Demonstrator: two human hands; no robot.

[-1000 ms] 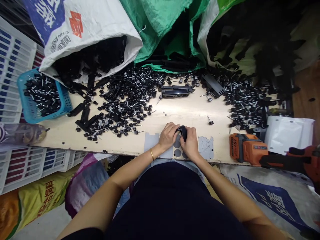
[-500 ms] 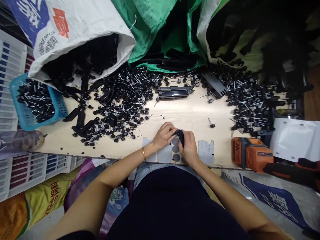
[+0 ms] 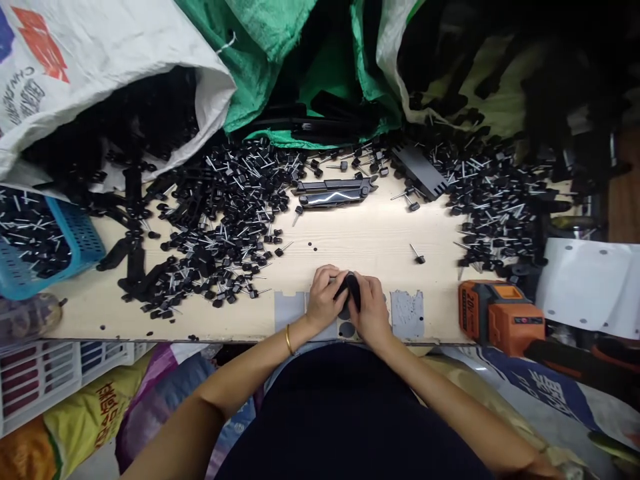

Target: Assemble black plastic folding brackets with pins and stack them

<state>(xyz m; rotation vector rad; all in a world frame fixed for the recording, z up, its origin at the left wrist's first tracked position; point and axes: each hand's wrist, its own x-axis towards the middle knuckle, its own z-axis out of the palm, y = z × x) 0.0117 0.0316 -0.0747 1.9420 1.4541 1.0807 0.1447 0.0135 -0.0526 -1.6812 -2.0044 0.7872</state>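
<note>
At the front edge of the table, my left hand and my right hand are closed around a black plastic part between them. Its dark rounded end points up from the fingers. The fingers cover much of it, so whether it is one piece or two I cannot tell. Grey sheets lie on the table beneath and beside the hands, and a dark round disc shows just below them. Further back lie long black plastic pieces.
Heaps of black-headed metal pins spread left and right. A blue basket stands at left, an orange battery tool at right. Open sacks, one white, one green, line the back. A lone pin lies right of centre.
The camera view has shifted, so the bench contents sit further left and its front edge lower. Both hands have drawn closer together around the black plastic part, which the left fingers now cover more.
</note>
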